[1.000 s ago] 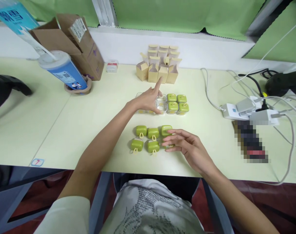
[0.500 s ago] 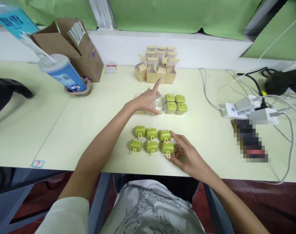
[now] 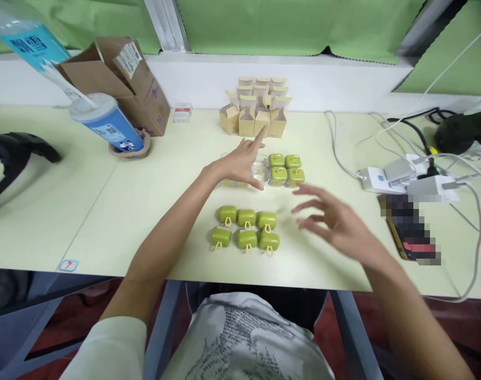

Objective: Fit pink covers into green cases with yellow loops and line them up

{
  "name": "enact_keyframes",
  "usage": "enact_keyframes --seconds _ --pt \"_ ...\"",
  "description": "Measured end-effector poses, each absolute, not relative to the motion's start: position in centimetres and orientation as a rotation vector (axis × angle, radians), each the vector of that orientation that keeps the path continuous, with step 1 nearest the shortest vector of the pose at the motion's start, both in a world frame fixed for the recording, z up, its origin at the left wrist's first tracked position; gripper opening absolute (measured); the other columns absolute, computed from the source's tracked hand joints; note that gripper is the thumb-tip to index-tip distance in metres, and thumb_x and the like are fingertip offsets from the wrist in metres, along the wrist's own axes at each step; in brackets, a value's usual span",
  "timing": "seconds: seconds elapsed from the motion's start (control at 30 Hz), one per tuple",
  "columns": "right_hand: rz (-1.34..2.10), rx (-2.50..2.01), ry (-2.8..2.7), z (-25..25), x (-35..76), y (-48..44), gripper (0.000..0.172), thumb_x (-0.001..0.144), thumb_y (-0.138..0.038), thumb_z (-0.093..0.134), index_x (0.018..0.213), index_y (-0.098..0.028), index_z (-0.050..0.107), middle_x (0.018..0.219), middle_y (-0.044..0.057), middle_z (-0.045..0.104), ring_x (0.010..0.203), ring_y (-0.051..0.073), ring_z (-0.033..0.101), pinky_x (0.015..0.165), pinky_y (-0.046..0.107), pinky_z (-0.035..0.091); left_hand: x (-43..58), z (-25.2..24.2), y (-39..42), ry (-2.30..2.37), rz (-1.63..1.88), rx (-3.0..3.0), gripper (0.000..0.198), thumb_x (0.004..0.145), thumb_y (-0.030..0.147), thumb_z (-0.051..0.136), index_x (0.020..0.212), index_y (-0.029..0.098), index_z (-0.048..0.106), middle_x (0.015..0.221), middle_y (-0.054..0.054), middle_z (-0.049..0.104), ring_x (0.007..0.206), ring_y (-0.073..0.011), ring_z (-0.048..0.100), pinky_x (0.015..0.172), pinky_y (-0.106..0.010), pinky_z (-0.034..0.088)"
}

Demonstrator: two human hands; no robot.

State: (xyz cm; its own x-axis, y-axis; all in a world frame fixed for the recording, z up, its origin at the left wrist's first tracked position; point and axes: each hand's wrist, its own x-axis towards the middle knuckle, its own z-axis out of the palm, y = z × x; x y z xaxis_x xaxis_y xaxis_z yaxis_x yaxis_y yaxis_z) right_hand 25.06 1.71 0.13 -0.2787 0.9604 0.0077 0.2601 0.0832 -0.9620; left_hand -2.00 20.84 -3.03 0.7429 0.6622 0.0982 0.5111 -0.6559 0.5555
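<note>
Several small clear containers stand in rows mid-table; those at the right end wear green lids with loops. My left hand lies over the uncovered ones, thumb and fingers spread, partly hiding them. Whether it presses on any of them I cannot tell. Nearer to me, loose green lids lie in two rows, each with a pale yellow loop pointing my way. My right hand is in the air to the right of these lids, fingers apart and holding nothing, slightly blurred.
Small open cardboard boxes stand grouped at the back by the wall. To the left are a brown carton and a tilted blue tub in a holder. A power strip with cables and a phone lie at the right.
My right hand has left the nearest right-hand lids and moved up and to the right, its fingers spreading. Those lids sit slightly further left. My left hand has hardly moved.
</note>
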Motion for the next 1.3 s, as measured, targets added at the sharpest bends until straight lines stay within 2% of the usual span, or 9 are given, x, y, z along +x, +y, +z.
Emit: enact_keyframes --seconds 0.07,0.17,0.23,0.33,0.47,0.73,0.9,1.1,1.3 --pt "1.295 -1.196 -1.458 2.8 25.1 5.9 0.06 0.087 -0.026 0.088 0.144 -0.029 0.07 0.138 0.011 0.074 0.112 0.028 0.078 0.082 0.043 0.074 -0.7 -2.7 20.5 0.889 0.415 2.455 0.177 0.06 0.073 0.098 0.179 0.016 -0.02 0.175 -0.034 0.042 0.167 -0.0513 0.036 0.137 -0.069 0.021" --pt "1.461 -1.203 -1.248 4.8 24.0 12.2 0.04 0.089 -0.017 0.077 0.129 -0.019 0.073 0.113 0.012 0.082 0.107 0.028 0.081 0.084 0.043 0.075 1.4 -2.6 20.3 0.931 0.385 2.45 0.177 0.061 0.066 0.099 0.177 0.015 -0.025 0.168 -0.033 0.052 0.161 -0.0522 0.044 0.132 -0.068 0.029" --pt "1.514 -1.28 -1.166 4.8 23.0 15.0 0.04 0.084 -0.01 0.076 0.123 -0.016 0.072 0.103 0.013 0.083 0.1 0.029 0.083 0.079 0.044 0.075 2.0 -2.8 20.4 0.956 0.331 2.444 0.18 0.059 0.06 0.101 0.176 0.015 -0.028 0.163 -0.031 0.059 0.156 -0.0518 0.049 0.128 -0.065 0.036" --pt "1.541 -1.384 -1.135 3.6 22.0 16.7 0.048 0.08 -0.007 0.079 0.126 -0.016 0.067 0.096 0.014 0.082 0.094 0.032 0.085 0.074 0.046 0.076 1.4 -3.0 20.8 0.934 0.292 2.457 0.184 0.053 0.056 0.103 0.176 0.017 -0.028 0.163 -0.03 0.059 0.156 -0.0509 0.05 0.123 -0.06 0.043" --pt "1.637 -1.382 -1.124 2.2 21.8 16.6 0.055 0.08 -0.009 0.081 0.131 -0.018 0.062 0.093 0.012 0.084 0.094 0.034 0.086 0.077 0.05 0.076 0.2 -3.0 21.4 0.928 0.303 2.401 0.175 0.058 0.059 0.101 0.179 0.022 -0.021 0.166 -0.028 0.056 0.154 -0.0467 0.055 0.117 -0.054 0.048" --pt "1.828 -1.36 -1.091 1.7 21.9 17.4 0.02 0.091 -0.004 0.067 0.11 -0.008 0.074 0.089 0.021 0.083 0.091 0.03 0.086 0.084 0.042 0.074 1.7 -3.8 21.1 0.938 0.385 2.446 0.17 0.064 0.06 0.094 0.177 0.019 -0.026 0.154 -0.025 0.065 0.139 -0.0464 0.06 0.113 -0.057 0.048" --pt "1.744 -1.373 -0.993 1.3 20.8 17.1 0.015 0.093 -0.004 0.064 0.092 -0.01 0.077 0.081 0.016 0.081 0.082 0.024 0.083 0.085 0.034 0.072 2.2 -3.8 20.8 0.995 0.444 2.44 0.17 0.063 0.051 0.093 0.174 0.016 -0.032 0.148 -0.024 0.068 0.134 -0.0446 0.061 0.112 -0.055 0.048" --pt "1.596 -1.352 -0.96 1.3 20.2 16.7 0.018 0.089 -0.007 0.065 0.075 -0.016 0.073 0.069 0.011 0.076 0.067 0.02 0.074 0.072 0.029 0.067 2.5 -3.9 20.7 1.068 0.442 2.426 0.173 0.058 0.042 0.095 0.175 0.013 -0.03 0.149 -0.026 0.061 0.14 -0.0475 0.054 0.114 -0.059 0.047" --pt "1.45 -1.179 -1.082 5.0 22.1 12.9 0.013 0.09 -0.014 0.069 0.083 -0.015 0.081 0.084 0.011 0.081 0.073 0.016 0.072 0.067 0.024 0.06 2.5 -4.0 20.6 1.048 0.417 2.455 0.171 0.06 0.035 0.095 0.175 0.014 -0.03 0.144 -0.022 0.063 0.142 -0.0478 0.05 0.115 -0.059 0.047"
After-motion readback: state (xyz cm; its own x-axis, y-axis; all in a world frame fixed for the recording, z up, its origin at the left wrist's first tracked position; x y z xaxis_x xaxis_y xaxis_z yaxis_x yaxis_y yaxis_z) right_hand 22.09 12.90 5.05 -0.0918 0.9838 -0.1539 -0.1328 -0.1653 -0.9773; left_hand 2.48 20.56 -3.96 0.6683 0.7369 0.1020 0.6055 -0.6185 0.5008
